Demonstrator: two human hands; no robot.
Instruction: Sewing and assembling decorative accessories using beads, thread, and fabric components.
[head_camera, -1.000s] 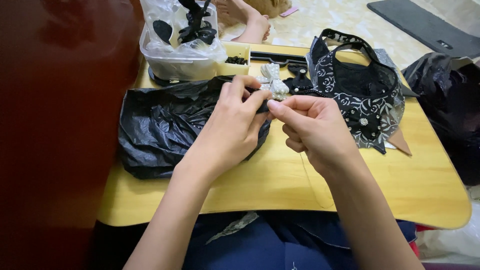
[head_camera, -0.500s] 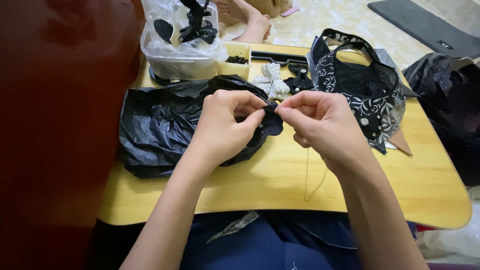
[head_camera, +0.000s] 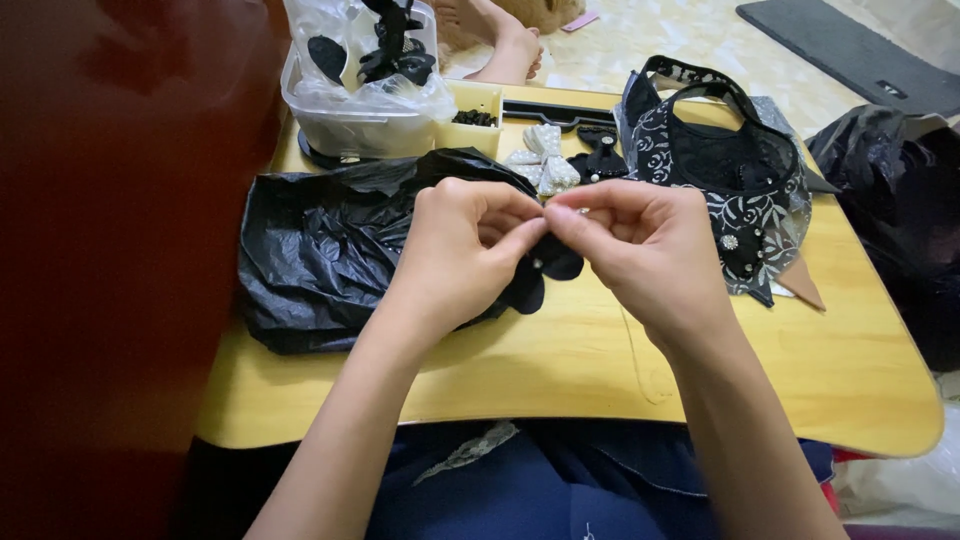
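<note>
- I see my left hand (head_camera: 462, 255) and right hand (head_camera: 640, 250) both pinched on a small black fabric bow (head_camera: 545, 270), held above the yellow tabletop (head_camera: 600, 370).
- A crumpled black plastic bag (head_camera: 320, 250) lies just left of it.

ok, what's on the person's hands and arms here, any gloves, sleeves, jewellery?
Nothing visible. Left hand and right hand are bare, no gloves, with short plain nails. Both forearms are uncovered to the frame edge: no sleeves, watch or bracelets. No rings show.
</note>
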